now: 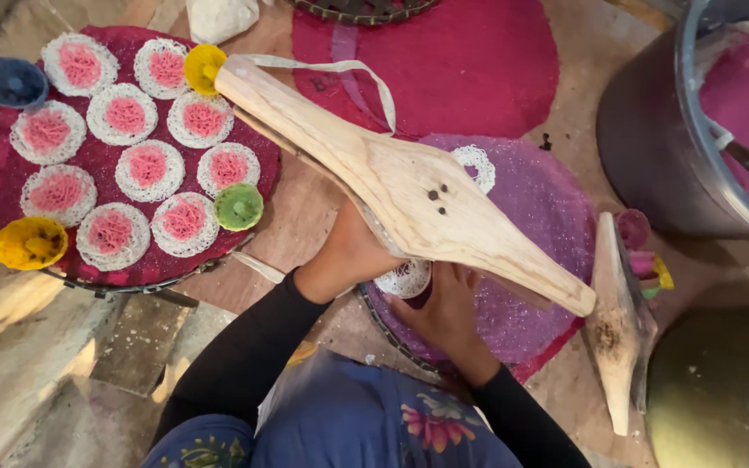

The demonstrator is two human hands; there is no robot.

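Wooden two-handled press (409, 186), pale, long and tapered, held level across the middle above a round tray lined with purple cloth (548, 217). Left hand (348, 251): under the press at its near edge, fingers hidden, grip cannot be told. Right hand (444, 312): beneath the press body, curled around a dark part below it, beside a small white lacy noodle disc (405, 279) on the purple cloth; a second white disc (477, 165) lies on the far side of the press. Round tray lined with red cloth (97, 160), at left: about ten white-rimmed, pink-centred noodle discs, with yellow (29, 243), green (237, 206) and blue (13, 82) small cups at its edge. Second wooden press (617, 321), lying at right. Large metal pot of pink dough (739, 104), upper right.
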